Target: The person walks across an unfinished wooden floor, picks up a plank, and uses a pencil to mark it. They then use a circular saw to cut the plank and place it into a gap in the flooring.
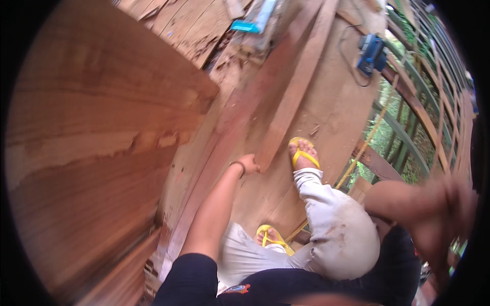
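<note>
My left hand (249,164) has its fingers closed round the near end of a long, narrow reddish wooden board (291,102) on the wooden deck (332,132). A wider pinkish plank (240,97) runs just to the left of that board. My right hand (446,206), smeared by motion, is raised at the far right; I cannot make out its fingers or anything in them. My feet in yellow flip-flops (304,156) are on the deck to the right of the board.
A large wooden panel (81,153) fills the left side. A blue corded power tool (371,56) lies near the deck's right edge; a turquoise object (245,26) is at the top. A yellow strip (363,149) follows the edge, beside open framing (418,92) with foliage below.
</note>
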Demonstrator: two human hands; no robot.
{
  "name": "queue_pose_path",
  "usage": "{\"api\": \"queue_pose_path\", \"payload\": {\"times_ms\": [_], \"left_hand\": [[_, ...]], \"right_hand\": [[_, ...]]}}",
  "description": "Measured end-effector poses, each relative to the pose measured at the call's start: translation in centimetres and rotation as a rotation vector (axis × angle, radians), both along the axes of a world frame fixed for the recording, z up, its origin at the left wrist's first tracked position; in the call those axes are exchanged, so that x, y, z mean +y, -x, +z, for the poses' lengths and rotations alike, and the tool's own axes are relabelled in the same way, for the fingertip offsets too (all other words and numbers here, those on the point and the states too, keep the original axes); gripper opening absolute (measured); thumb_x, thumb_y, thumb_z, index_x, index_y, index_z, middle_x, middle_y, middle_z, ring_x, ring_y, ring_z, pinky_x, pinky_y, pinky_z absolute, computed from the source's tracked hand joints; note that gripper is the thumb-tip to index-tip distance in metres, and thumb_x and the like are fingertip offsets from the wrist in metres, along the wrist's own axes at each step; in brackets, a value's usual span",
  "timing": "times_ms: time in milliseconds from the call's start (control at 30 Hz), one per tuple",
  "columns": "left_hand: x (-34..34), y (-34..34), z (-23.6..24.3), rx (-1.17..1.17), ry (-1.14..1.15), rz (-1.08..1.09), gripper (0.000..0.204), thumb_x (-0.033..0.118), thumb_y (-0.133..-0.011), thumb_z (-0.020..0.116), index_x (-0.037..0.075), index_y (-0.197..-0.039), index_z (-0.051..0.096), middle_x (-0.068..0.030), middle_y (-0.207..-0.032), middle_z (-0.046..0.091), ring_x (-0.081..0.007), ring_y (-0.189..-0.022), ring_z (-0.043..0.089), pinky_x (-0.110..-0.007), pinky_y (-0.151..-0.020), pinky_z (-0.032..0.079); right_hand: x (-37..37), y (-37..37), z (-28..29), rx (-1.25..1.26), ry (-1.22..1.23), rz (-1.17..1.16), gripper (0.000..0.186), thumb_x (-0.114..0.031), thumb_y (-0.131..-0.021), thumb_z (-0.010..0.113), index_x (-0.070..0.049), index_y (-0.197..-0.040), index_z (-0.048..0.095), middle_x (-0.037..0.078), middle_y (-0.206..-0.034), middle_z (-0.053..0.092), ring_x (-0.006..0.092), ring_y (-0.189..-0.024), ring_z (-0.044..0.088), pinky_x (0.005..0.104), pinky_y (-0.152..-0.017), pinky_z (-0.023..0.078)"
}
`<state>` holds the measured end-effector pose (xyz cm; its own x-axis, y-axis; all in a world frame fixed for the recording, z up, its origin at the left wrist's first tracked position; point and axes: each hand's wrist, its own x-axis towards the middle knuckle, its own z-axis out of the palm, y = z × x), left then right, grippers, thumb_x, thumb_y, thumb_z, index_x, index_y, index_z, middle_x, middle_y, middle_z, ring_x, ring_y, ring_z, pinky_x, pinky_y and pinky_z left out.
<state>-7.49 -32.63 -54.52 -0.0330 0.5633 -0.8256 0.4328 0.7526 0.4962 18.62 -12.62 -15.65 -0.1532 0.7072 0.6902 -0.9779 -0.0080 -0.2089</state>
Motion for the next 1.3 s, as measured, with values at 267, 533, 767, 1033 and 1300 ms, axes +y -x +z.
{"api": "queue_pose_path", "payload": {"times_ms": [267, 533, 767, 1033, 1300], "left_hand": [[2.4, -4.8, 5.0, 0.546, -0.028, 0.047, 0.102, 0.062, -0.065, 0.080, -0.002, -0.131, 0.036, -0.0247, -0.099, 0.069, -0.0370, -0.094, 0.068, -0.046, -0.079, 0.055], [1.4, -5.3, 7.4, 0.021, -0.142, 0.160, 0.067, 0.035, -0.072, 0.075, -0.003, -0.118, 0.044, -0.0237, -0.100, 0.067, -0.0339, -0.090, 0.068, -0.041, -0.080, 0.055], [-3.3, -5.9, 6.7, -0.547, 0.222, -0.064, 0.051, 0.028, -0.075, 0.073, 0.004, -0.115, 0.052, -0.0091, -0.096, 0.063, -0.0204, -0.087, 0.066, -0.041, -0.074, 0.057], [-6.2, -6.9, 3.4, -0.190, 0.382, -0.409, 0.071, 0.039, -0.072, 0.079, 0.001, -0.126, 0.054, -0.0165, -0.119, 0.064, -0.0301, -0.109, 0.063, -0.043, -0.088, 0.054], [-4.9, -4.8, 4.4, 0.217, 0.477, -0.615, 0.086, 0.048, -0.069, 0.080, -0.002, -0.134, 0.052, -0.0219, -0.125, 0.062, -0.0323, -0.109, 0.064, -0.039, -0.090, 0.053]], "right_hand": [[6.9, 9.0, -29.4, -1.574, 0.341, -0.158, 0.025, -0.016, -0.090, 0.068, -0.002, -0.110, 0.063, 0.003, -0.090, 0.067, 0.0085, -0.078, 0.059, 0.0262, -0.069, 0.049], [4.4, 7.6, -37.8, -1.498, 0.731, 0.442, 0.050, -0.048, -0.093, 0.061, -0.005, -0.119, 0.057, 0.008, -0.104, 0.067, 0.0185, -0.091, 0.066, 0.0368, -0.079, 0.053], [5.4, 9.6, -34.2, -1.409, 0.811, 0.268, 0.044, -0.046, -0.090, 0.065, -0.004, -0.104, 0.061, 0.007, -0.092, 0.066, 0.0173, -0.080, 0.067, 0.0328, -0.073, 0.055], [4.0, 11.0, -38.0, -1.587, 0.917, 0.352, 0.023, -0.018, -0.084, 0.059, 0.002, -0.096, 0.062, 0.011, -0.084, 0.064, 0.0236, -0.075, 0.067, 0.0383, -0.065, 0.056], [4.4, 10.9, -40.6, -1.721, 0.798, 0.412, 0.027, -0.015, -0.082, 0.068, 0.004, -0.101, 0.064, 0.014, -0.090, 0.068, 0.0270, -0.078, 0.069, 0.0410, -0.063, 0.058]]}}
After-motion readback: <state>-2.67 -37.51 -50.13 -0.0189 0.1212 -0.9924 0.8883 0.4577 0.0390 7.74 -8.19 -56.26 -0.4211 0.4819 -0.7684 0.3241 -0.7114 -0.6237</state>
